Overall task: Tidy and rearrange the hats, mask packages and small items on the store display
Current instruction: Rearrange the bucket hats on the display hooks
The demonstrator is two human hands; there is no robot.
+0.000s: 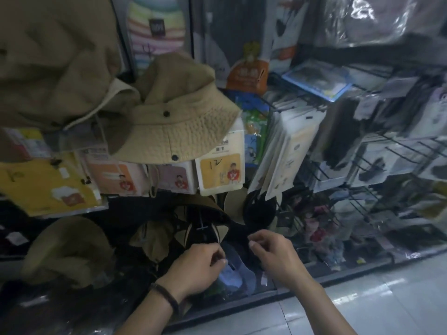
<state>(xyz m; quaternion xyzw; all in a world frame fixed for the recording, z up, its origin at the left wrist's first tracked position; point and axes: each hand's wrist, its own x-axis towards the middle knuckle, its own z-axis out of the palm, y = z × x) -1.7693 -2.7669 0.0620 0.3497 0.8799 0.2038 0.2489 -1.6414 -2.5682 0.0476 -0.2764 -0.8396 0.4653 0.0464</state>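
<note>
Head view, low section of a store display. The person's left hand, a dark band on its wrist, pinches the upper edge of a pale-blue packet between thumb and curled fingers. The right hand is curled just beside it, fingertips drawn toward the thumb against dark material. Whether it grasps the packet's clear film, the dark item behind, or nothing at all cannot be told in this dim light. The packet sits at the bottom of the display, near the floor tiles and below a cluster of dark and olive hats. Holding it with both hands close together suggests it is being straightened or seated on a hook, a judgement only.

Above, a beige bucket hat hangs over a row of mask packages, covering their top edges. One package marked "12" shows just beneath its brim. A larger khaki hat fills the upper left, partly overlapping the bucket hat. A yellow package tilts at the left, and an olive hat lies below it. To the right, a wire rack carries bagged goods on prongs, so each pack faces outward for browsing. The hats overlapping the packages look like items not yet tidied.
</note>
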